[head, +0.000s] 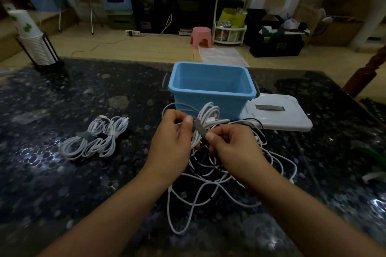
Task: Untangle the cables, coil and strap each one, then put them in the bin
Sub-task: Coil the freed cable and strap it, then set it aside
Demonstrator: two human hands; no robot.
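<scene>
White coiled cable (205,120) and grey strap (199,128) pinched between both hands' fingers (189,120).

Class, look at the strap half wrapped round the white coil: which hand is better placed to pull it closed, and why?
Probably the right hand: it pinches the free end of the grey strap, while the left hand grips the white coil and can steady it.

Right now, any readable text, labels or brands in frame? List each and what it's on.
None readable.
Black crate on the floor: yellowish print, too blurred to read.
Yellow bag on the white rack: print too small.
Blue bin, white lid, white cables: no markings visible.
</scene>
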